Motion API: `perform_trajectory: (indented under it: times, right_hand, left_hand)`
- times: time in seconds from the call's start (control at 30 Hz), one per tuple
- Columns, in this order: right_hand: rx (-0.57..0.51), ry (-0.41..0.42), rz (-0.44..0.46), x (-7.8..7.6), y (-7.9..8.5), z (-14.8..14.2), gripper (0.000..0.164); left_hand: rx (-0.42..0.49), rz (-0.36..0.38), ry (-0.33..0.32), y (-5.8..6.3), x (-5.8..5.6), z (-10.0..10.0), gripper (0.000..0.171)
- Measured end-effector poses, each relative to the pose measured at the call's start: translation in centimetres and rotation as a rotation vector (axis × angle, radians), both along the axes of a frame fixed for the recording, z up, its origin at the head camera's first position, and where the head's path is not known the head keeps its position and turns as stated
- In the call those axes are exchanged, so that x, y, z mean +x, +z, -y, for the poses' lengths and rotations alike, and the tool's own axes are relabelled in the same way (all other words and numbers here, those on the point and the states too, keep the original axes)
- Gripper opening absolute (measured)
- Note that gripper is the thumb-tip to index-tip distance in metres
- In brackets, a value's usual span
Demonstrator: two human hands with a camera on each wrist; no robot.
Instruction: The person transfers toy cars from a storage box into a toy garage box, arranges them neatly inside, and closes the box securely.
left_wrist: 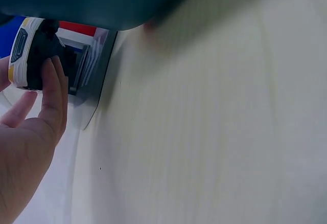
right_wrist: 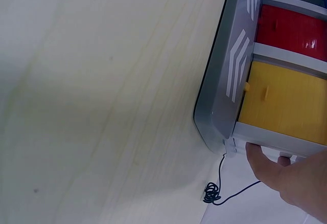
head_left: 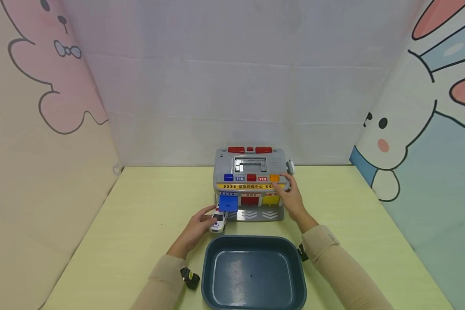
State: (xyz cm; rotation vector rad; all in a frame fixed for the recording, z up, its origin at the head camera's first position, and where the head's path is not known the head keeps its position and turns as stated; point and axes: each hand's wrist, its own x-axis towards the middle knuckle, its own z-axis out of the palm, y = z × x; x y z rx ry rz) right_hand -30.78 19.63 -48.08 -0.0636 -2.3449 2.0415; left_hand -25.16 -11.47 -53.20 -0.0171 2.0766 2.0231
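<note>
A grey toy garage [head_left: 249, 165] stands at the back of the table. Its blue door [head_left: 228, 203] is raised outward, while the red door [head_left: 249, 200] and yellow door [right_wrist: 283, 101] are down. My left hand [head_left: 196, 228] pinches a white toy police car [head_left: 218, 220] at the blue bay, on the left side of the ramp [head_left: 255, 214]. In the left wrist view, fingers lie along the dark underside of the toy car [left_wrist: 25, 55], which looks tilted. My right hand [head_left: 292, 200] grips the garage's right front corner, close to the orange button [head_left: 274, 177].
A dark blue plastic tub [head_left: 252, 243] stands in front of the garage, between my forearms. A coiled black cord [right_wrist: 211, 192] lies beyond the garage's right side. The back wall is white, and cartoon panels flank the yellow table [head_left: 151, 202].
</note>
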Motion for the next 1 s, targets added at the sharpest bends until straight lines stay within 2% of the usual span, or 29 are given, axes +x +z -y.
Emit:
perform_trajectory:
  times: [0.27,0.5,0.63,1.0]
  right_hand:
    - [0.011,0.001,0.014,0.1,0.0,0.2,0.059]
    - [0.005,0.008,0.004,0.2,0.1,0.2,0.058]
    - [0.002,0.003,0.005,0.1,0.0,0.2,0.058]
    - [0.004,-0.003,0.008,0.1,0.1,0.2,0.058]
  left_hand:
    - [-0.006,0.011,-0.028,-0.4,-0.7,-0.7,0.049]
    - [-0.043,0.017,-0.032,-1.2,-1.3,-0.9,0.052]
    - [-0.061,0.015,-0.048,-1.2,-1.7,-0.9,0.056]
    - [-0.010,0.021,-0.078,-1.0,-2.3,-1.1,0.060]
